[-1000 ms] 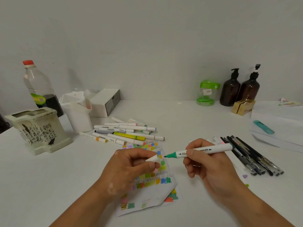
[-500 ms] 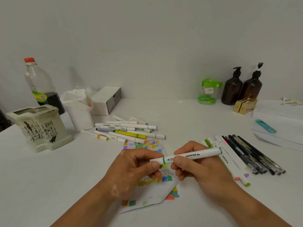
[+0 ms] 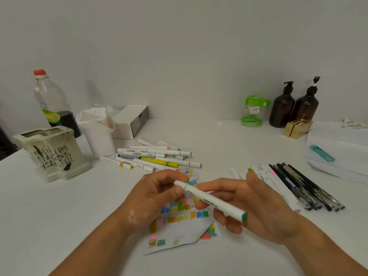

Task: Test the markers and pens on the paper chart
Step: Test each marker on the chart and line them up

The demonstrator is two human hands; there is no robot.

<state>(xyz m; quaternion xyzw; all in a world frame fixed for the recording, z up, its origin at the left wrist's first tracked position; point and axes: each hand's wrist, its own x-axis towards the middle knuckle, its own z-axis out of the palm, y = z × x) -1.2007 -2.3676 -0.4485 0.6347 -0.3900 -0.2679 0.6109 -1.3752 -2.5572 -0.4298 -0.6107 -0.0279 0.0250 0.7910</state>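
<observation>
Currently, a white plastic marker with green end (image 3: 209, 200) is being held mid-frame, just above the colour-swatched paper chart (image 3: 179, 234). Its far end is being pinched by the left hand (image 3: 155, 198), and its barrel is being gripped by the curled right hand (image 3: 258, 212). Likely risks: the cap being left half-seated so the tip dries, or the marker being dropped onto the swatches.

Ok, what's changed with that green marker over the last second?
The left hand pushed the cap back over the exposed green tip, so the green marker is now closed. The right hand swung its rear end down toward the person. Both hands grip it. The paper chart, marker pile and black pens stayed put.
</observation>
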